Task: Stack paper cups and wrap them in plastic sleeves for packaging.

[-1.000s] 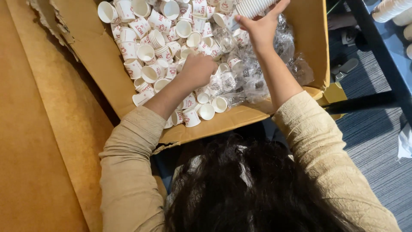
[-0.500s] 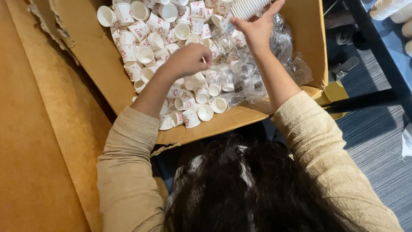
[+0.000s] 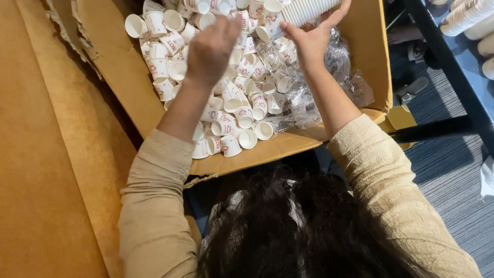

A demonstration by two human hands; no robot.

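Head view: right hand raised over the cardboard box, fingers clasped around a stack of nested white paper cups at the frame's top edge. Left hand lifted above the loose cups, blurred; fingers curled, grip contents impossible to tell. Crumpled clear plastic wrap lying in the box beneath the right wrist.

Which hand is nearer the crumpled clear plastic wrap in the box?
Right. The right hand is directly above the plastic wrap, holding a cup stack; the left hand is raised over loose cups.
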